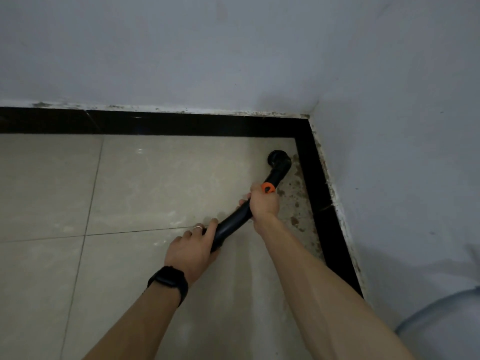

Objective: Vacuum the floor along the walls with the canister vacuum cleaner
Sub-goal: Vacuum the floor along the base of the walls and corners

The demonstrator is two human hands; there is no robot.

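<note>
A black vacuum wand with an orange collar runs up and to the right across the tiled floor. Its round black brush head sits on the floor near the room's corner, close to the black skirting on the right wall. My right hand grips the wand just below the orange collar. My left hand, with a ring and a black wristband, holds the wand's lower end. The canister itself is out of view.
Beige floor tiles meet black skirting along the far wall and the right wall. Brown dirt specks lie along the right skirting. A pale cloth edge shows at the lower right.
</note>
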